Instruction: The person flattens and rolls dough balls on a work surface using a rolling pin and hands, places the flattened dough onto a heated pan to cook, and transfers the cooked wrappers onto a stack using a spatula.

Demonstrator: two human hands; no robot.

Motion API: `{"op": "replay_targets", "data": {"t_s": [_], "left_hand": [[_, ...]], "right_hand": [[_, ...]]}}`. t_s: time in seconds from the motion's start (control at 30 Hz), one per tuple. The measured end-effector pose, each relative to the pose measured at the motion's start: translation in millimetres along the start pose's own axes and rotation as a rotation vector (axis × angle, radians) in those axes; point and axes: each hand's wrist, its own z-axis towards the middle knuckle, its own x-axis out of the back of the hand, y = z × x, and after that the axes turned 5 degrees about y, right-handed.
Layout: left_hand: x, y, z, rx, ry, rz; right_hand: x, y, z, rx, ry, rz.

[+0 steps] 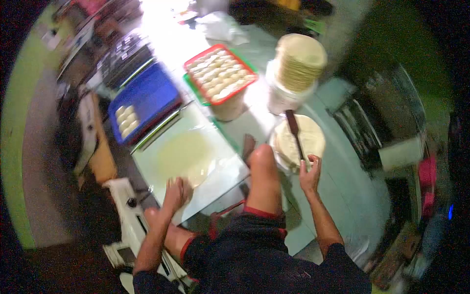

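Note:
My left hand is closed at the near edge of a thin, pale round dough sheet, which lies on a shiny light board. Its fingers look pinched, and what they grip there is blurred. My right hand holds the handle of a dark spatula, whose flat blade points away from me. Beneath the spatula is a round pale stack that looks like flat dough sheets, resting on a round base.
A blue tray with several dough balls stands at the upper left. Behind the board, a red tray holds rows of dough balls. A tall stack of flat rounds rises from a white bucket. My knee is beside the board.

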Motion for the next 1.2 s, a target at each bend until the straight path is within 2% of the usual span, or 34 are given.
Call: {"op": "replay_targets", "data": {"t_s": [0.03, 0.1, 0.2, 0.23, 0.27, 0.3, 0.37, 0.43, 0.5, 0.57, 0.6, 0.63, 0.7, 0.73, 0.8, 0.87, 0.9, 0.93, 1.03, 1.07, 1.13, 1.17, 1.2], "left_hand": [[25, -1, 19, 0.141, 0.001, -0.087], [46, -26, 49, 0.291, -0.039, -0.143], [92, -51, 88, 0.11, 0.315, 0.14], [110, -65, 108, 0.051, 0.466, 0.208], [137, -82, 134, 0.053, 0.5, 0.197], [177, -76, 151, 0.161, 0.475, 0.27], [218, -88, 179, 0.107, 0.82, 0.535], [267, -69, 181, -0.02, 1.047, 0.587], [281, -40, 166, -0.058, 1.058, 0.523], [247, -39, 143, -0.038, 0.943, 0.221], [215, -45, 128, -0.002, 0.817, -0.049], [193, -35, 107, 0.105, 0.645, -0.135], [109, -54, 79, 0.131, 0.64, -0.174], [80, -63, 69, 0.192, 0.556, -0.217], [44, -76, 66, 0.245, 0.574, -0.145], [23, -90, 72, 0.329, 0.599, -0.085], [21, -98, 76, 0.283, 0.589, -0.071], [21, -107, 78, 0.236, 0.577, -0.057], [16, -122, 78, 0.125, 0.505, -0.146], [11, -123, 76, 0.091, 0.484, -0.158], [18, -104, 74, 0.063, 0.457, -0.161], [12, -98, 75, 0.115, 0.482, -0.298], [4, -92, 73, 0.167, 0.507, -0.432]], "right_hand": [[-4, -37, 13, -0.06, -0.074, 0.185], [-31, -88, 27, -0.064, -0.331, 0.309], [-100, -165, 28, 0.059, -0.696, 0.275], [-127, -189, 30, 0.169, -0.764, 0.306], [-156, -210, 33, 0.278, -0.833, 0.332], [-191, -226, 32, 0.352, -0.799, 0.351], [-261, -256, 31, 0.548, -0.723, 0.41], [-306, -289, 33, 0.715, -0.746, 0.349], [-351, -307, 25, 0.817, -0.752, 0.379], [-370, -321, 20, 0.973, -0.813, 0.352], [-370, -328, 18, 1.005, -0.848, 0.384], [-373, -331, 16, 1.034, -0.879, 0.417], [-395, -320, 9, 1.105, -0.843, 0.423], [-400, -315, 7, 1.133, -0.826, 0.417], [-404, -306, 7, 1.25, -0.749, 0.432], [-407, -301, 16, 1.317, -0.898, 0.639], [-416, -292, 20, 1.35, -0.97, 0.749], [-426, -281, 24, 1.295, -1.153, 0.783], [-362, -351, 70, 1.058, -1.559, 0.096], [-390, -325, 80, 1.18, -1.543, 0.247], [-397, -351, 99, 1.319, -1.8, -0.188], [-385, -373, 106, 1.407, -1.916, -0.385], [-395, -361, 106, 1.135, -2.15, -0.147]]}}
